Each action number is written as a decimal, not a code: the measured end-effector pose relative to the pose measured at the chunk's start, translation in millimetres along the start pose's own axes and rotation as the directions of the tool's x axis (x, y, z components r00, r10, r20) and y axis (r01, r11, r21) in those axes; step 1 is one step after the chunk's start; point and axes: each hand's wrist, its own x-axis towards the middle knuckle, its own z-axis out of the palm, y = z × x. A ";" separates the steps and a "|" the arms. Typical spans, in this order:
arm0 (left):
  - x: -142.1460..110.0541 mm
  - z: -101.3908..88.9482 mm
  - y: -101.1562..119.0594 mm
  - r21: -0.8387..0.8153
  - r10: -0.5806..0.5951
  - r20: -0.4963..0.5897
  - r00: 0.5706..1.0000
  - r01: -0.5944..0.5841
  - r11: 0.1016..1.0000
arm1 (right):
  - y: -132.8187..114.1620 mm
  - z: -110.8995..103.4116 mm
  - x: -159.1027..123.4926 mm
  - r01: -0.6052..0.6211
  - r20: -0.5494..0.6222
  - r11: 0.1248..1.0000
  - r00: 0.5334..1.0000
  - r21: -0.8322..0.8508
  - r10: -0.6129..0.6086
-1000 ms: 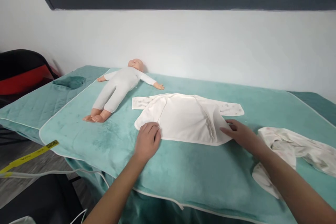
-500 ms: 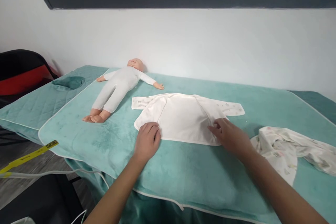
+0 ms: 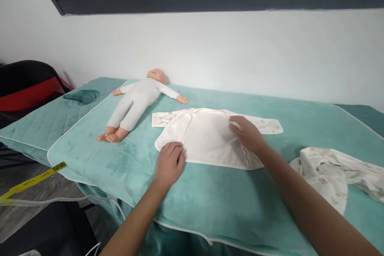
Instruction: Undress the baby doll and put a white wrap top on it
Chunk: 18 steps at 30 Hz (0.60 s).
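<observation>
A white long-sleeved baby shirt (image 3: 208,136) lies spread on the teal bed cover, its sleeves out to both sides and small prints near the cuffs. At its lower left hem my left hand (image 3: 171,163) is closed on the cloth, fingers bent together. My right hand (image 3: 246,133) is over the right part of the shirt near the sleeve seam, its fingers extended and the thumb apart. Whether those fingertips press on the fabric I cannot tell. Behind and left of the shirt, a baby doll (image 3: 138,98) in a white bodysuit lies on its back, arms spread.
A crumpled printed white garment (image 3: 327,172) lies at the right. The teal cover (image 3: 120,180) has a pale piped front edge. A white cable (image 3: 60,200) with a yellow tag (image 3: 33,180) crosses the lower left. A black and red chair (image 3: 30,88) stands at the left.
My right hand has let go of the shirt's lower right hem and moved up and slightly left over the shirt. My left hand stays at the left hem.
</observation>
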 end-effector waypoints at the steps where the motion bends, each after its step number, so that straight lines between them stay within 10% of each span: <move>1: 0.0 -0.1 0.1 0.001 -0.001 0.000 1.000 0.001 1.000 | 3.2 6.9 7.7 0.041 0.000 0.999 0.999 -0.012 -0.041; 7: 0.7 -0.1 0.7 0.009 0.006 -0.004 1.000 -0.006 1.000 | 19.8 43.3 33.1 0.171 0.177 0.940 0.977 -0.294 -0.122; 18: -2.4 1.1 1.1 0.038 -0.012 -0.052 0.999 0.014 0.999 | 21.0 53.4 39.2 0.246 0.128 0.903 0.968 -0.352 -0.214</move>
